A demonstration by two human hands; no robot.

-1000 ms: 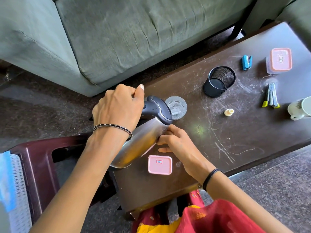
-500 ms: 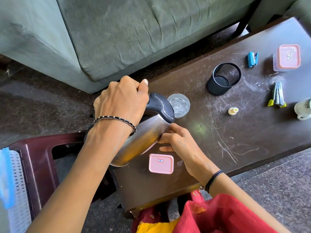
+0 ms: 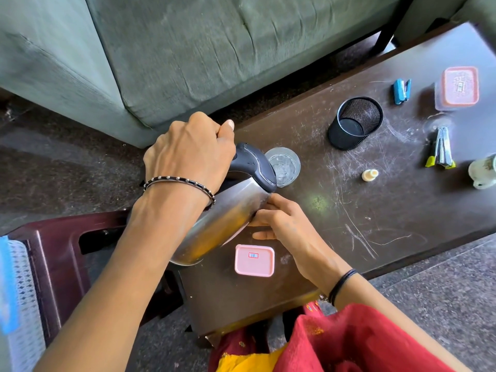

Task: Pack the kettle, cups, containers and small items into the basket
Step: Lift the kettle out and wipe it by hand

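Note:
A steel kettle [image 3: 225, 221] with a black lid is tilted over the left end of the dark table [image 3: 375, 232]. My left hand [image 3: 190, 154] grips its handle from above. My right hand [image 3: 279, 221] presses against its side near the lid. A pink-lidded container [image 3: 254, 260] sits just below the kettle. A clear glass [image 3: 284, 166] stands behind the lid. A white and blue basket [image 3: 16, 304] shows at the far left edge, on a maroon stool [image 3: 59, 253].
Farther right on the table are a black mesh cup [image 3: 354, 122], a blue stapler [image 3: 401, 91], another pink-lidded container [image 3: 459, 87], a silver tool with yellow tips [image 3: 441, 151], a small cream cap [image 3: 369, 175] and a white cup [image 3: 483, 173]. A green sofa [image 3: 214, 49] stands behind.
The kettle stays tilted in both hands, much as before. My view has shifted slightly, so the table items sit a little farther right in the frame.

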